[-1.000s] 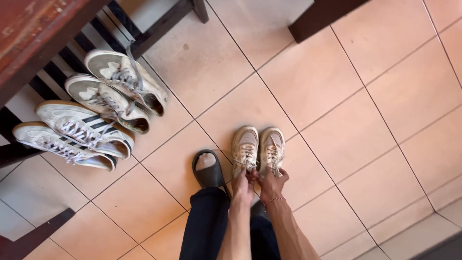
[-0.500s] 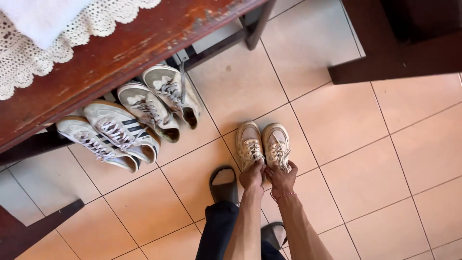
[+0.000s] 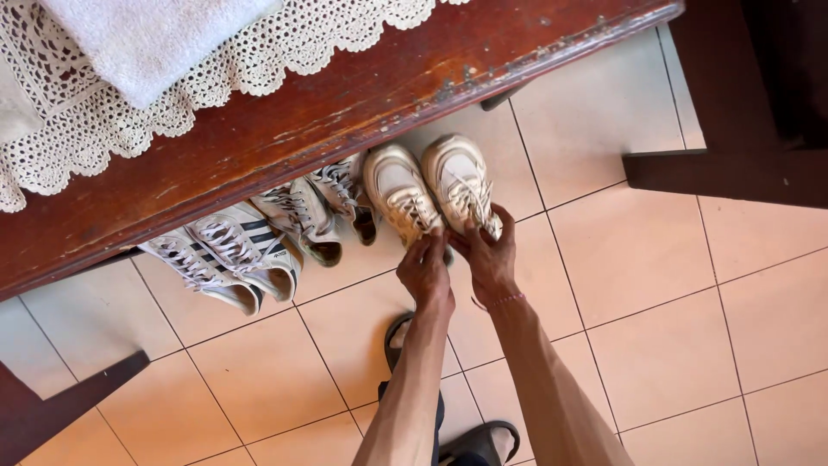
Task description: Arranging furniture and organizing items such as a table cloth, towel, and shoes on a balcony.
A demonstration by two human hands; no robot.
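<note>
The pair of cream sneakers [image 3: 431, 190] lies side by side on the tiled floor [image 3: 673, 285], toes pointing away under the edge of the wooden desk [image 3: 362, 95], long axes running away from the person. The left hand [image 3: 424, 269] and right hand [image 3: 490, 255] each grip a heel, close together. Beside them lie striped white sneakers [image 3: 233, 250], laced and worn; a lace cloth [image 3: 103, 129] drapes the desk.

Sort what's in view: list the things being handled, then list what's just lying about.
Being handled:
- pair of cream sneakers, heels gripped by the left hand and right hand

Lying about:
- striped sneakers
- grey sneakers
- wooden table
- lace cloth
- folded towel
- dark sandals
</note>
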